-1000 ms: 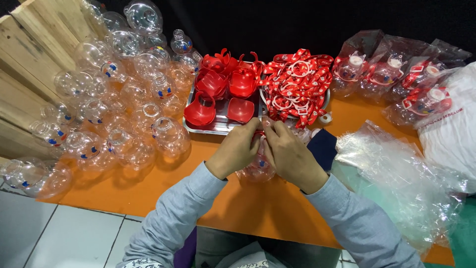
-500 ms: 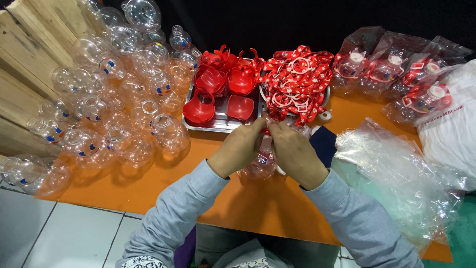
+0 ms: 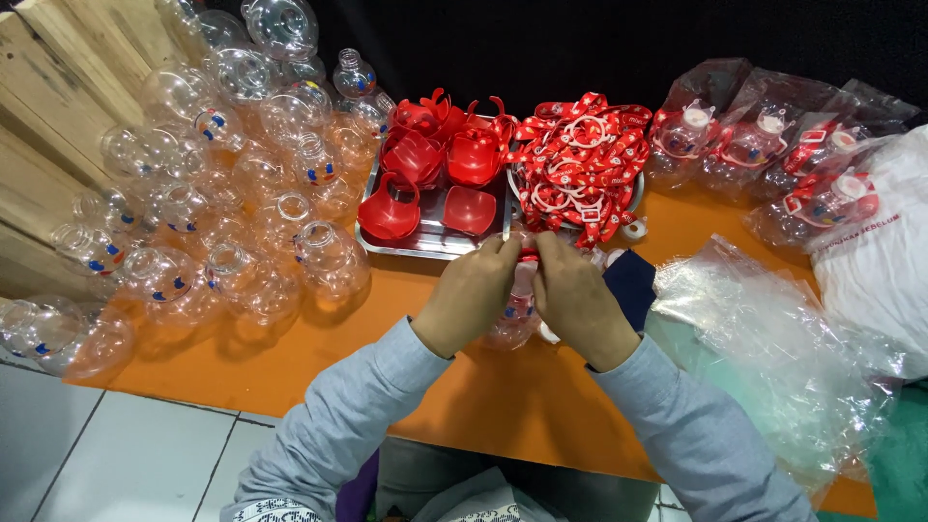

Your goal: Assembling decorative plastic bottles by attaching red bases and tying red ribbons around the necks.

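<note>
My left hand (image 3: 471, 295) and my right hand (image 3: 577, 298) meet over a clear plastic bottle (image 3: 512, 317) standing on the orange table (image 3: 338, 358). Both sets of fingers pinch a red strap (image 3: 527, 253) at the bottle's neck, mostly hidden by the hands. Just beyond them a metal tray (image 3: 425, 240) holds red plastic cups (image 3: 391, 211) and a heap of red straps with white rings (image 3: 578, 159).
Several empty clear bottles (image 3: 222, 174) are piled at the left against wooden slats (image 3: 48, 116). Bagged finished bottles (image 3: 764, 155) lie at the back right. Loose clear plastic bags (image 3: 773, 338) and a white sack (image 3: 880, 261) lie on the right. A dark blue object (image 3: 633, 285) sits beside my right hand.
Both hands stay together on the bottle's neck; the fingers have shifted slightly while working the strap. Nothing else moved.
</note>
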